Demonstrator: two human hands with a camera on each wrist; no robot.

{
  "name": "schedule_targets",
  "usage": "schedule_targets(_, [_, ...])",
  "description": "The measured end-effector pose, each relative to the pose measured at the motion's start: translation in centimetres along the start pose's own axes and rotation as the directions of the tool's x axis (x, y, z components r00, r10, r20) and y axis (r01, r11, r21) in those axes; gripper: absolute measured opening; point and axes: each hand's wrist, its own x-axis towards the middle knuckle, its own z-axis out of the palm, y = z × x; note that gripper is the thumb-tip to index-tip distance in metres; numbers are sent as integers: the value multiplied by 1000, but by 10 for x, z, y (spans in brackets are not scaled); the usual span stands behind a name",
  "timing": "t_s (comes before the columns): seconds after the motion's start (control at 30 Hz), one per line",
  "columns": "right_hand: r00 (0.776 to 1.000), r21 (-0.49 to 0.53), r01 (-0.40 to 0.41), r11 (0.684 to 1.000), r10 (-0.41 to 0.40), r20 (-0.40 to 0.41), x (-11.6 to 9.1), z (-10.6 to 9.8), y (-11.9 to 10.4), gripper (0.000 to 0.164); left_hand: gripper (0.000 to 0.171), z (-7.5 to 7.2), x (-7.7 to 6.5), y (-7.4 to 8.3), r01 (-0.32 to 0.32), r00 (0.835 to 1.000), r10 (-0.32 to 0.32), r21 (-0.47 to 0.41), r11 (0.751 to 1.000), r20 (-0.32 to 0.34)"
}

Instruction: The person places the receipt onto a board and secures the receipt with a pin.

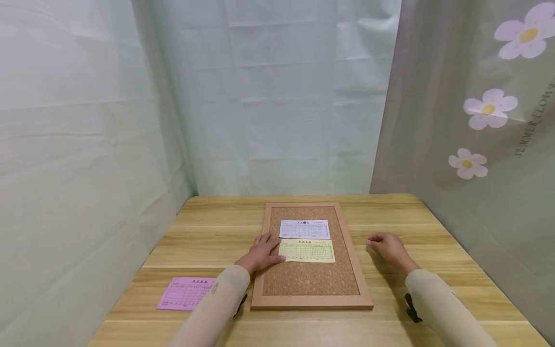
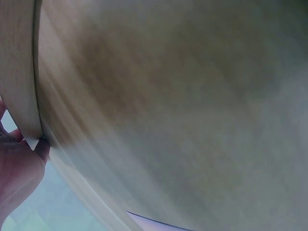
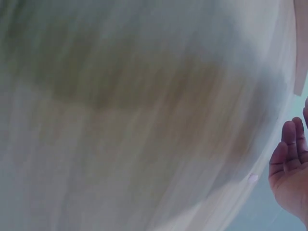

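A cork board (image 1: 310, 279) with a wooden frame lies on the table. On it are a white printed slip (image 1: 303, 230) with a purple round spot, perhaps a pin, at its top edge, and a yellow printed slip (image 1: 307, 251) just below. My left hand (image 1: 261, 254) rests across the board's left frame, fingers spread, its thumb and index finger at the yellow slip's left edge. To the right of the board, my right hand (image 1: 390, 248) is over the table with loosely curled fingers. In the right wrist view its fingers (image 3: 290, 132) appear to hold nothing.
A pink printed slip (image 1: 184, 293) lies on the table left of the board, partly behind my left sleeve (image 1: 217, 308). One small pale object (image 3: 253, 178), too blurred to name, shows near my right hand. Pale curtains (image 1: 282, 96) surround the wooden table (image 1: 208, 231).
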Motion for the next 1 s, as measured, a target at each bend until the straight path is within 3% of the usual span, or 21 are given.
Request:
schedule_targets(0.23, [998,85,-49,995,52,-41,3,4,-8,24,71,0,1,1,5,1000,-5,-4,1000,-2])
schedule_targets(0.47, [996,147,-39,988,51,-74,8,11,-13,24,70,-1,-2,1,0,1000,0,0,1000,1])
schedule_targets(1.0, [995,270,-62,961,81,-58,13,27,-41,26,70,-3,-2,2,1,1000,-1,4,1000,1])
